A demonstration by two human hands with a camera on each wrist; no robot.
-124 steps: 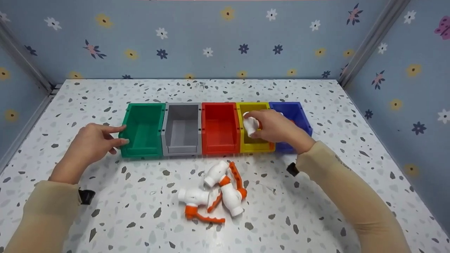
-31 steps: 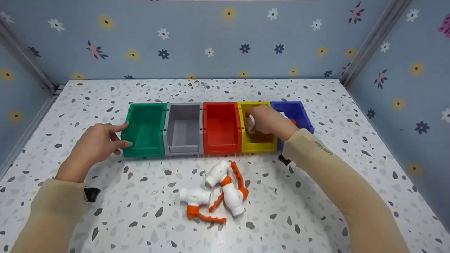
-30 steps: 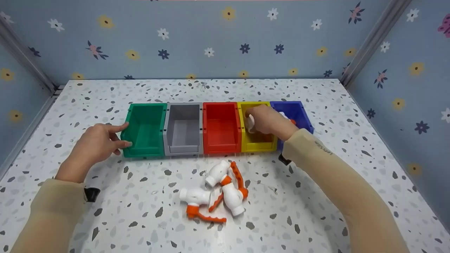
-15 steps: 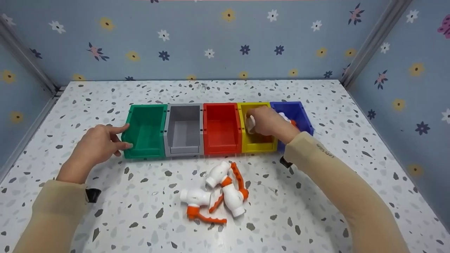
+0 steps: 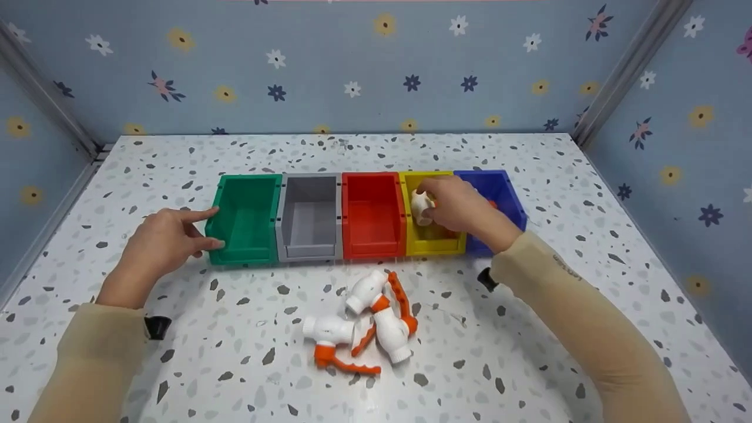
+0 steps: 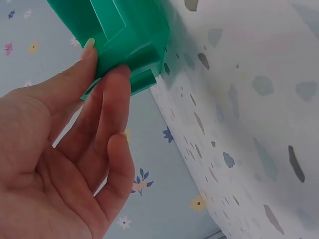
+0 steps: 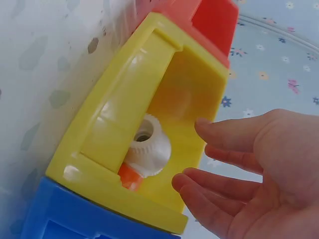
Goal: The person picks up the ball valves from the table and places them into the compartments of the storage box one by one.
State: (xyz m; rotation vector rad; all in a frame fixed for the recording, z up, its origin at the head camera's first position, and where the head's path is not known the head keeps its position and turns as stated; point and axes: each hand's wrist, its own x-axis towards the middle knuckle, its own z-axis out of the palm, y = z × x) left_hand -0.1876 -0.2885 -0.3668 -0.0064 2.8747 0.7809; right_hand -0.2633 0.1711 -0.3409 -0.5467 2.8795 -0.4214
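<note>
My left hand (image 5: 161, 244) holds the near left edge of the green bin (image 5: 247, 255); in the left wrist view, thumb and fingers pinch the rim of its wall. Over the yellow bin (image 5: 435, 247) is my right hand (image 5: 461, 208), its fingers parted and holding nothing. A white ball valve (image 7: 149, 154) with an orange part sits inside the yellow bin, apart from the fingertips in the right wrist view. Three white ball valves (image 5: 392, 335) with orange handles lie in a cluster on the table before the bins.
A grey bin (image 5: 310, 251) and a red bin (image 5: 373, 249) stand between green and yellow, all in one row. The blue bin (image 5: 517, 205) at the right end has an orange piece inside, mostly hidden by my right arm. Patterned panels (image 5: 352, 64) enclose the speckled table (image 5: 235, 352).
My right hand carried a ball valve down into the yellow bin, then let go and rose slightly, with its fingers spread. The left hand stays at the green bin.
</note>
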